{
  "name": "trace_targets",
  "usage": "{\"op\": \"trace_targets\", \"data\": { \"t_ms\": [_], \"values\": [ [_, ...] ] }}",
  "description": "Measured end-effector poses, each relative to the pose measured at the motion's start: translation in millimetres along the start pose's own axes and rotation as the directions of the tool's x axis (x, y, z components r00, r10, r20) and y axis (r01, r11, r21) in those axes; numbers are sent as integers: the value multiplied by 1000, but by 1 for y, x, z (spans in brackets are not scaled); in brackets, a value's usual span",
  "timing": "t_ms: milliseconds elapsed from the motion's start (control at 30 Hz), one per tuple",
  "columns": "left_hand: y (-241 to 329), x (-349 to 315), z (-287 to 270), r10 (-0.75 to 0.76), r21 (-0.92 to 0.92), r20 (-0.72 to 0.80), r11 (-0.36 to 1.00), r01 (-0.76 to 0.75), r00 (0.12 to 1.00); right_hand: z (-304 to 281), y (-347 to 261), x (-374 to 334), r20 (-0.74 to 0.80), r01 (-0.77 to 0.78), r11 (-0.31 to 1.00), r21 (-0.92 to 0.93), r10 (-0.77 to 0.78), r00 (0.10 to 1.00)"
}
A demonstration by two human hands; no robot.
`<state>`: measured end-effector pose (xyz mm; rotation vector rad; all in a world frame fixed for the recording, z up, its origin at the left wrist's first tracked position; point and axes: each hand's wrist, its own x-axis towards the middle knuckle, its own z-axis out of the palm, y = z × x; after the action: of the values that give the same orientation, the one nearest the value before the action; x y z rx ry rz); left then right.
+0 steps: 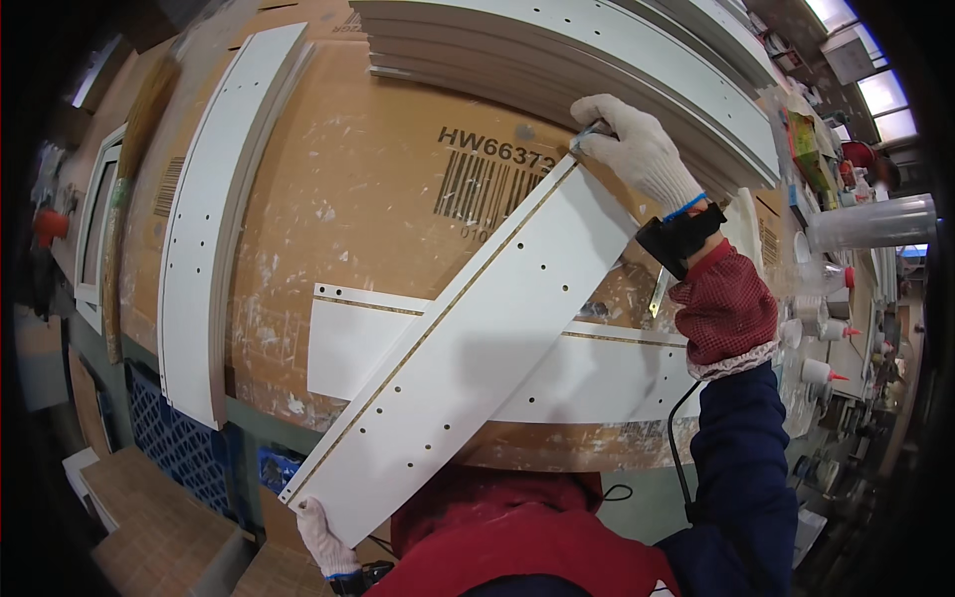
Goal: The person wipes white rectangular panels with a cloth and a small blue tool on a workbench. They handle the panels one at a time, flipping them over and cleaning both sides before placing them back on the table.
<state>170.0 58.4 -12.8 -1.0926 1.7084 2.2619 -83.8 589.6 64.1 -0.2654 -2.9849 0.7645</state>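
A long white board (477, 338) with drilled holes and a brown groove along one edge lies slantwise before me. My left hand (323, 537), in a white knit glove, grips its near left end, fingers partly hidden beneath. At the far right end, my gloved right hand (637, 149) is closed at the board's corner. Between its thumb and fingers shows a small blue-grey item (593, 130), too small to name. Under the slanted board, a second white grooved board (622, 373) lies crosswise on the cardboard-covered table (338, 199).
A stack of white boards (567, 60) rises along the far side. More white boards (224, 199) stand stacked at left, beside a brush-like wooden item (134, 189). A clear plastic cylinder (875, 221) and several red-tipped bottles (821, 371) are at right. A blue plastic crate (179, 438) sits below left.
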Motion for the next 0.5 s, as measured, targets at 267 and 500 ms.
{"op": "trace_targets", "data": {
  "t_ms": [267, 500],
  "values": [
    [-5, 2, -7, -8, -20, -23, 1000, 8, 1000, 29, -63, -50, 302, -280, 380, 882, 2, 953],
    [-3, 1, -1, 32, -41, 3, 999, -32, 999, 62, -71, -55, 456, -409, 328, 852, -80, 886]
  ]
}}
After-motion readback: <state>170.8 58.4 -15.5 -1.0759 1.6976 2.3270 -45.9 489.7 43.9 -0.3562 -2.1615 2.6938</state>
